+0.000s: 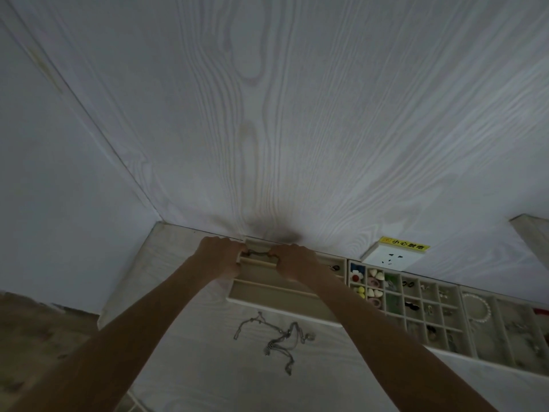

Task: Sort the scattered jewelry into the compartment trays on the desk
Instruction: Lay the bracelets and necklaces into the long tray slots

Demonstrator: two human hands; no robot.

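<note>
- The left hand (219, 257) and the right hand (292, 261) each pinch one end of a thin chain (258, 254), stretched between them over the far slot of the long tray (267, 292).
- Best to lower it flat and straight, then let go of both ends together.
- More tangled chains (276, 337) wait on the desk (208, 367), nearer than the hands.

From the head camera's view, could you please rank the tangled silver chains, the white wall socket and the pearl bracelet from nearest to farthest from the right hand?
1. The tangled silver chains, loose on the desk in front of the right hand.
2. The white wall socket, on the wall to that hand's right.
3. The pearl bracelet, in the tray farthest right.
</note>
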